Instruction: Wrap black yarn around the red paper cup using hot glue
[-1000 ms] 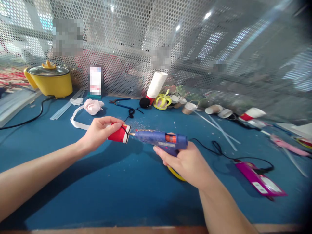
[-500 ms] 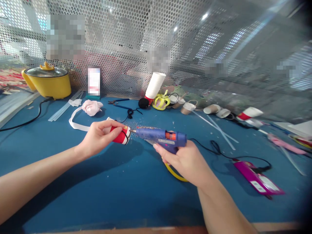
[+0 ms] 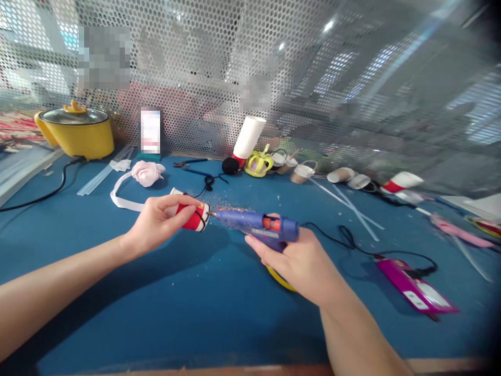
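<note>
Fingers of the left hand [image 3: 158,225] curl round a small red-and-white paper cup [image 3: 190,216], gripping it on its side above the blue felt table [image 3: 176,303], with the forearm stretched in from the lower left. Just right of that cup, the metal tip of a blue plastic hot-glue gun [image 3: 256,225] touches the cup's rim. The right hand [image 3: 299,263] is clenched round the gun's handle, index finger lying along the underside, and its forearm rises from the lower right. One black cord [image 3: 352,243] trails right from the gun to one magenta flat box [image 3: 415,290]. Far left of the cup stands one yellow lidded pot [image 3: 74,133]; behind the cup lies one pink fabric rose [image 3: 146,171] on a white ribbon, and further back right one white cup stack [image 3: 247,138] leans against the perforated screen.
</note>
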The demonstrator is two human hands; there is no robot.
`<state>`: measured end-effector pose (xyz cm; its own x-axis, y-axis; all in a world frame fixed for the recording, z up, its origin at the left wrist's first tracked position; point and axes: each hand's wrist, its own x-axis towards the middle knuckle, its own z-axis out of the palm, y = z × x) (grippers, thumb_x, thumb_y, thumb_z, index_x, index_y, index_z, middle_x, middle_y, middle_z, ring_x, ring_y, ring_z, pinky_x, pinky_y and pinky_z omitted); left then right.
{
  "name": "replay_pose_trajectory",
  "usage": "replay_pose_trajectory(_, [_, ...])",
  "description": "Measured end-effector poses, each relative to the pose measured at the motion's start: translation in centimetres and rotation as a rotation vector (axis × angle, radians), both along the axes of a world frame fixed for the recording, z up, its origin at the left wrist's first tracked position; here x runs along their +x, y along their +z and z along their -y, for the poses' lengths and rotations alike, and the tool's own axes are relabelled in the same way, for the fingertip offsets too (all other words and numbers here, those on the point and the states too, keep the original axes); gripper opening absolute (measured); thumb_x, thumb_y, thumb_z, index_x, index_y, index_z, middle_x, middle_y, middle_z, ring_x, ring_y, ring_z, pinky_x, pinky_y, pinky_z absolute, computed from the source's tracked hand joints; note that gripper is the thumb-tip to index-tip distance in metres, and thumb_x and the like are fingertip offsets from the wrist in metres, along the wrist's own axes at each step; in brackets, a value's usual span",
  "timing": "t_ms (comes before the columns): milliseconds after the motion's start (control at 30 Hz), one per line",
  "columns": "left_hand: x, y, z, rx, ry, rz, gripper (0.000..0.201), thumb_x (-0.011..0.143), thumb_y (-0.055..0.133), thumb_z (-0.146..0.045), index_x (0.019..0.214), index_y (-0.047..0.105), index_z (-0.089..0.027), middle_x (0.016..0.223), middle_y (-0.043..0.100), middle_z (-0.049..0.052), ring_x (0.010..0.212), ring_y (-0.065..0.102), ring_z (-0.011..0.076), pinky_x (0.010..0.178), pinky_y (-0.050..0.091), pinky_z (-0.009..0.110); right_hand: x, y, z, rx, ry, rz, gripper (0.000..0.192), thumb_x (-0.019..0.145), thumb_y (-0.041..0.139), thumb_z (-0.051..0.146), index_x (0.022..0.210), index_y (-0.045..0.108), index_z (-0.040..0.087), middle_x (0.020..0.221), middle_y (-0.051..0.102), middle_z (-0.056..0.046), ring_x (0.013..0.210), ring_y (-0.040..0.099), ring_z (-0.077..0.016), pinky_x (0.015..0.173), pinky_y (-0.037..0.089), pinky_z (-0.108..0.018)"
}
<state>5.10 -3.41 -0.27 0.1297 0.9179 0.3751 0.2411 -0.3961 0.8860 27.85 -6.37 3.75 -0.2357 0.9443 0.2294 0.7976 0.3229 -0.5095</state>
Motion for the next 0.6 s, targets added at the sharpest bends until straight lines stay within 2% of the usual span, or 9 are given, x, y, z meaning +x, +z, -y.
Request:
replay_pose_trajectory(133, [0.0,-0.8,-0.5,-0.06,0.0,-0.038,0.023,0.077,0.055,-0.029,0.085,0.069,-0.013,0.085,0.071,0.007,0.075,0.063,0.0173,0.068,0.05,0.025,-0.2,-0.5,-0.5,0.021,0.024,0.053,0.017,0.077,0.056,0.033,0.07,0.059,0.018,0.062,0.067,-0.002,0.058,0.063,-0.0178,0.053,0.046,-0.025])
replay_pose_trajectory(333, [-0.2,-2.5,-1.6,-0.149,0.008,-0.089,0.024,0.075,0.056,-0.034,0.082,0.069,-0.014,0.084,0.071,0.007,0.077,0.064,0.0187,0.067,0.05,0.026,-0.5,-1.5,-1.4,-0.032,0.054,0.082,0.016,0.078,0.054,0.031,0.069,0.057,0.019,0.059,0.066,-0.002,0.058,0.064,-0.0188,0.052,0.045,-0.026])
replay_pose_trajectory(600, [-0.2,-2.9,-1.8,-0.198,-0.012,-0.136,0.025,0.074,0.055,-0.034,0.082,0.07,-0.015,0.079,0.071,0.007,0.073,0.064,0.0187,0.062,0.05,0.026,-0.8,-1.9,-1.7,-0.075,0.064,0.127,0.017,0.078,0.053,0.029,0.065,0.055,0.019,0.048,0.06,0.0,0.051,0.062,-0.0177,0.05,0.043,-0.025])
